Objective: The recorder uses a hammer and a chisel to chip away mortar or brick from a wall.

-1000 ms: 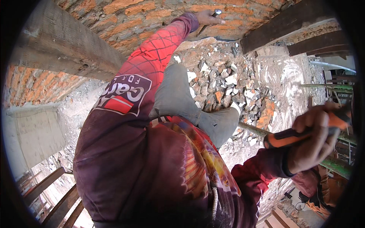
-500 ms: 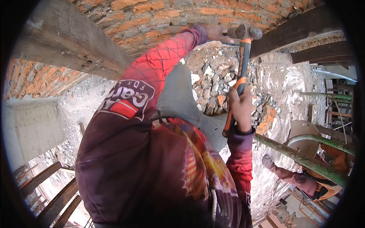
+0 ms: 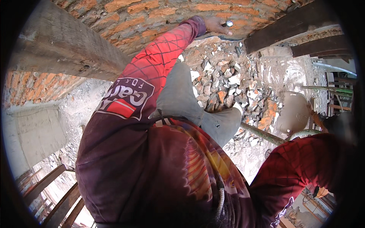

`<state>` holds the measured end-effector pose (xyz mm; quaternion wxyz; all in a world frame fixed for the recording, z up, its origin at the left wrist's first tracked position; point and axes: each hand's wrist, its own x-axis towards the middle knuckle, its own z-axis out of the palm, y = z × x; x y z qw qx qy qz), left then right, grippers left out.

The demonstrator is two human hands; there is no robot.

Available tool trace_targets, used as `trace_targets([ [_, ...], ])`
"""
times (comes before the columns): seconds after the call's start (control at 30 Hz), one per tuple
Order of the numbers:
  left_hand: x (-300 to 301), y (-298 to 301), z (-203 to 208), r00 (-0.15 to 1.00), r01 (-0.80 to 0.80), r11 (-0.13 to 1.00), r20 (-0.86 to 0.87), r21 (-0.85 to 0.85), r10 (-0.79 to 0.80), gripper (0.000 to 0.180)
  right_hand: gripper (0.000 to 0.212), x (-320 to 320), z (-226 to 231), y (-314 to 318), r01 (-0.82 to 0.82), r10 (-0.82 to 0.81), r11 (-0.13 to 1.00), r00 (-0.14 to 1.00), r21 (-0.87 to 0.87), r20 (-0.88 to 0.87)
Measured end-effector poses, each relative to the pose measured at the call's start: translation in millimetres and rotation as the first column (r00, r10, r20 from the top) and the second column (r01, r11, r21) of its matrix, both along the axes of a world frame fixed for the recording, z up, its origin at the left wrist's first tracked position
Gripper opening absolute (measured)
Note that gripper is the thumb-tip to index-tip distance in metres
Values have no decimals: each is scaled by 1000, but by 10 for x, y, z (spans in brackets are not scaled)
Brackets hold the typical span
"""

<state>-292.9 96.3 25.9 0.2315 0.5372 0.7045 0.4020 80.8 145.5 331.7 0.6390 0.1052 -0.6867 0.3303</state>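
High in the view, my left hand (image 3: pixel 215 25) is closed around a chisel (image 3: pixel 228 24), close against the brick wall (image 3: pixel 163 13). Only the chisel's bright, round metal end shows past my fingers; the hand hides most of the rest. My right arm (image 3: pixel 300 163) is swung out to the right, its elbow bent. That forearm runs into the dark rim of the picture, so my right hand is out of sight. No hammer shows now.
Broken brick and stone rubble (image 3: pixel 228 85) lies below the wall, by my knees. A thick timber beam (image 3: pixel 72 41) crosses the upper left, and dark timbers (image 3: pixel 292 26) stand at the upper right. A green pole (image 3: pixel 262 133) and a pale bucket (image 3: pixel 294 112) are at the right.
My right hand, with the hammer, has swung from in front of me out past the right edge. The hammer head has left the chisel; my left hand stays by the wall.
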Motion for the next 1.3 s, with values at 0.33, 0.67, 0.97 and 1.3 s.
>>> trace_targets([
  [0.33,-207,89,-396,983,-127,981,153,145,104,52,7,-275,-2019,-338,203,596,726,289,-657,749],
  [0.67,20,4,-381,998,65,998,4,-20,-65,57,29,502,243,308,192,-176,978,970,-85,169],
  [0.97,-168,54,-758,1000,-17,996,7,86,17,40,9,-376,-3006,-316,181,305,908,338,-379,891],
  [1.3,-242,54,-661,998,-40,999,55,33,38,42,29,160,-363,-164,-201,359,892,859,-405,365],
])
